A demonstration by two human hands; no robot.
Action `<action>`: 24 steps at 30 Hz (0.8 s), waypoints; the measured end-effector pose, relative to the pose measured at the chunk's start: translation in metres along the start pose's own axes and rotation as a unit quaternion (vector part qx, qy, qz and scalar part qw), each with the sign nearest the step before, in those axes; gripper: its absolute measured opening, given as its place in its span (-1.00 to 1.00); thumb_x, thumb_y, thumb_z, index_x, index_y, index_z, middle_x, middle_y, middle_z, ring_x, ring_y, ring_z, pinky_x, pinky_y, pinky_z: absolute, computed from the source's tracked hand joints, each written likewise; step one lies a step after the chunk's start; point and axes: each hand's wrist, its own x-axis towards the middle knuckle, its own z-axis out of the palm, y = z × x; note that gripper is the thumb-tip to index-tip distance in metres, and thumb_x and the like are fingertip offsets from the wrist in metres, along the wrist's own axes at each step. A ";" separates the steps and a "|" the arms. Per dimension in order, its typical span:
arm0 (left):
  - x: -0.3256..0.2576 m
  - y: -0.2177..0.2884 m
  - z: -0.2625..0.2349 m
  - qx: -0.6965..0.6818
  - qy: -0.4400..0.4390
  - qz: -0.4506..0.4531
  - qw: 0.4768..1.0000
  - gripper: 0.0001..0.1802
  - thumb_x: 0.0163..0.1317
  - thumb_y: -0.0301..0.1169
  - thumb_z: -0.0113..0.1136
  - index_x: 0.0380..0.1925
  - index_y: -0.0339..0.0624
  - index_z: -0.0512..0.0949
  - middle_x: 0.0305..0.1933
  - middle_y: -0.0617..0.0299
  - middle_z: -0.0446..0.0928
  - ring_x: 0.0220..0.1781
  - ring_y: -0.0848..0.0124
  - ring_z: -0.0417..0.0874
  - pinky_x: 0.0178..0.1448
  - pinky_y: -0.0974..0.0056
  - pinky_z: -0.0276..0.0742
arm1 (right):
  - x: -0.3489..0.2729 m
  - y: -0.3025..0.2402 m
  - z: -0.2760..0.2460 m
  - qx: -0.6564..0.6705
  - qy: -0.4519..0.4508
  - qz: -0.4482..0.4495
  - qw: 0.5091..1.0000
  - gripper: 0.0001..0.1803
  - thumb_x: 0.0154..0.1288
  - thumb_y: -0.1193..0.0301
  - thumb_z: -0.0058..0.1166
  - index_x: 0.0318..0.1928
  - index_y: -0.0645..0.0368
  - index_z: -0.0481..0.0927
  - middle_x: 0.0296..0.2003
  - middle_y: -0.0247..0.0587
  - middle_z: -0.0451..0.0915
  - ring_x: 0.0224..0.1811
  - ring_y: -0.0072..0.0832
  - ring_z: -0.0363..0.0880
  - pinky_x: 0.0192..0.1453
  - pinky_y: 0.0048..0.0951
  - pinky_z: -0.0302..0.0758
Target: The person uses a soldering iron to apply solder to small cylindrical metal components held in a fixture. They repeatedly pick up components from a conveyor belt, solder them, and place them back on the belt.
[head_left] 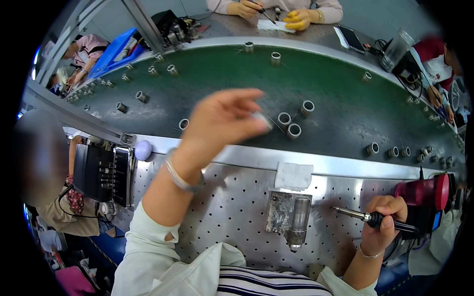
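My left hand [222, 121] reaches over the green conveyor belt [222, 74], slightly blurred. Its thumb and fingers pinch a small metal cylinder [262, 122], mostly hidden by the fingers. Just right of it stand several similar open-topped metal cylinders [284, 119] with thin wires. My right hand [384, 222] is closed round a soldering iron [375, 219], whose tip points left above the perforated metal table. Between my arms lies a metal block [279, 212] with a longer, shiny metal cylinder [299, 217] along its right side. A folded white cloth or paper pad [294, 176] sits beyond the block.
A metal rail [237, 155] borders the belt. On the left are a purple ball [143, 150] and a black rack [113, 172]. A magenta container [424, 191] stands at the right. Across the belt, a co-worker's hands [298, 18] work over white paper. Other people sit at both sides.
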 end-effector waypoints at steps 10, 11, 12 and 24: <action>0.030 -0.016 -0.192 0.592 0.311 0.078 0.740 -0.59 -0.15 -0.31 0.45 -0.26 -0.23 0.62 -0.35 0.18 0.54 -0.30 0.37 0.52 -0.19 0.31 0.43 | 0.003 0.003 0.009 0.036 -0.023 0.029 0.999 -0.70 0.07 0.35 0.29 -0.44 0.28 0.44 -0.59 -0.26 0.42 -0.63 -0.58 0.32 -0.56 -0.64 0.25; 0.026 -0.016 -0.184 0.606 0.314 0.142 0.717 -0.60 -0.16 -0.28 0.45 -0.30 -0.23 0.62 -0.31 0.15 0.54 -0.25 0.28 0.52 -0.13 0.24 0.43 | 0.003 0.003 0.008 0.038 -0.021 0.028 0.999 -0.70 0.07 0.35 0.28 -0.44 0.29 0.44 -0.60 -0.26 0.42 -0.63 -0.58 0.33 -0.56 -0.64 0.24; 0.023 -0.018 -0.171 0.616 0.314 0.206 0.693 -0.61 -0.16 -0.25 0.45 -0.33 -0.22 0.62 -0.26 0.12 0.55 -0.20 0.19 0.53 -0.07 0.18 0.43 | 0.003 0.003 0.008 0.037 -0.019 0.029 0.999 -0.70 0.07 0.35 0.28 -0.44 0.29 0.44 -0.60 -0.26 0.42 -0.63 -0.58 0.33 -0.56 -0.64 0.24; -0.013 0.006 -0.039 0.567 0.081 0.243 0.783 -0.75 -0.15 -0.36 0.45 -0.46 -0.19 0.61 -0.35 0.23 0.53 -0.19 0.24 0.47 -0.11 0.25 0.33 | 0.003 -0.002 0.010 0.047 -0.026 0.029 0.998 -0.74 0.11 0.39 0.23 -0.42 0.34 0.46 -0.63 -0.22 0.45 -0.70 -0.62 0.30 -0.61 -0.67 0.22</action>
